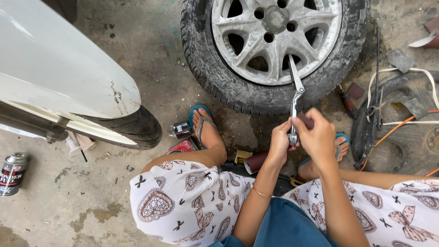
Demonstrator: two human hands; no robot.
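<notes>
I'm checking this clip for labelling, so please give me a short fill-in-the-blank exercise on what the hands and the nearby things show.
1. Both the left hand and the right hand hold a silver metal ____.
2. Just beyond the hands, a car wheel lies flat on the ____ floor.
3. The sandals on the person's feet are ____ in colour.
4. At far left a small ____ stands on the floor.

Missing words: lever; concrete; blue; can
</notes>
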